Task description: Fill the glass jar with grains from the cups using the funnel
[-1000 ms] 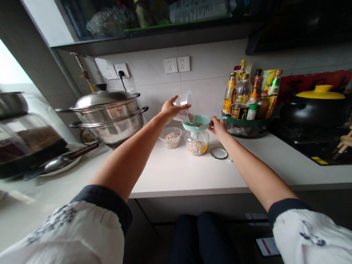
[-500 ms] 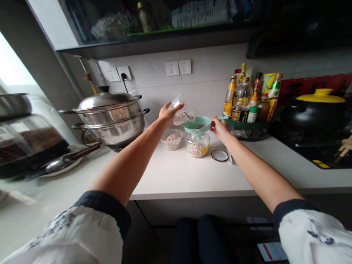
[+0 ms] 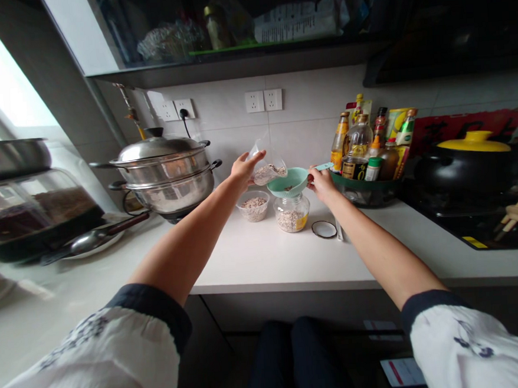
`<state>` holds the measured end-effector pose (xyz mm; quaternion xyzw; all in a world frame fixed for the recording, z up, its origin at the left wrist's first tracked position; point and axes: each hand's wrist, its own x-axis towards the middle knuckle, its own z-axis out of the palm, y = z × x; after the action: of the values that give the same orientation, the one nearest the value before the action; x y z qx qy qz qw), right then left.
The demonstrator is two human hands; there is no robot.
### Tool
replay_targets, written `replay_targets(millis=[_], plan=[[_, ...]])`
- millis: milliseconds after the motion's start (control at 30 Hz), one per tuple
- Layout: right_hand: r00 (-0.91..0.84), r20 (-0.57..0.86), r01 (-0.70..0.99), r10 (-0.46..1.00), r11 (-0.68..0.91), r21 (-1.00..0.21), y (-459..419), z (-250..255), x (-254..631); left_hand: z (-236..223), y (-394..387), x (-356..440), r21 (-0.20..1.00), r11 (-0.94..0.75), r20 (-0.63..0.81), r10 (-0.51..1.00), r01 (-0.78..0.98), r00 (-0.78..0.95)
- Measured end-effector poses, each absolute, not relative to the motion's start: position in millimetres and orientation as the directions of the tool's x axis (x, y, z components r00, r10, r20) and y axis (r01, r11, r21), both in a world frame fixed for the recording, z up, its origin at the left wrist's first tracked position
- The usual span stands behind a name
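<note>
My left hand [image 3: 244, 169] is closed round a clear plastic cup [image 3: 262, 152], tilted to the right, with mixed grains [image 3: 270, 172] lying in it. Its mouth is at the left rim of a mint-green funnel [image 3: 290, 182]. My right hand [image 3: 322, 183] grips the funnel by its handle; the funnel leans a little left and has a few grains inside. Beneath it stands a clear jar [image 3: 292, 214] partly filled with grains. A clear bowl of grains [image 3: 253, 207] is just left of the jar. To the right lies a round, dark-rimmed lid [image 3: 324, 229].
Left on the white counter [image 3: 264, 264] stand a steel steamer pot [image 3: 164, 171] and a ladle [image 3: 87, 241]. At the right are a tray of sauce bottles [image 3: 366, 145] and a black pot with yellow lid [image 3: 465, 162] on the stove. A cabinet [image 3: 232, 66] hangs above.
The funnel has tipped to the left with its handle raised, and fewer grains show in it. The cup has stayed nearly in place, still tilted.
</note>
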<state>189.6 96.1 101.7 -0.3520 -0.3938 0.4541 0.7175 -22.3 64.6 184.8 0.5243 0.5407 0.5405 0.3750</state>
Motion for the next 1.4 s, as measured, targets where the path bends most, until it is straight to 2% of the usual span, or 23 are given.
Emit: replay_targets(millis=[567,933,1400], plan=[[0.306,0.104,-0.556,0.946,0.266,-0.788,88,88,193,189,64,-19,0.971,-0.15,0.179,0.972,0.184,-0.154],[0.266,0.158,-0.595,0.951,0.291,-0.749,90,75,195,196,54,-14,0.944,-0.178,0.217,0.969,0.279,-0.118],[0.274,0.17,-0.525,0.947,0.295,-0.798,92,72,191,193,65,-9,0.873,-0.276,0.318,0.947,0.401,-0.041]])
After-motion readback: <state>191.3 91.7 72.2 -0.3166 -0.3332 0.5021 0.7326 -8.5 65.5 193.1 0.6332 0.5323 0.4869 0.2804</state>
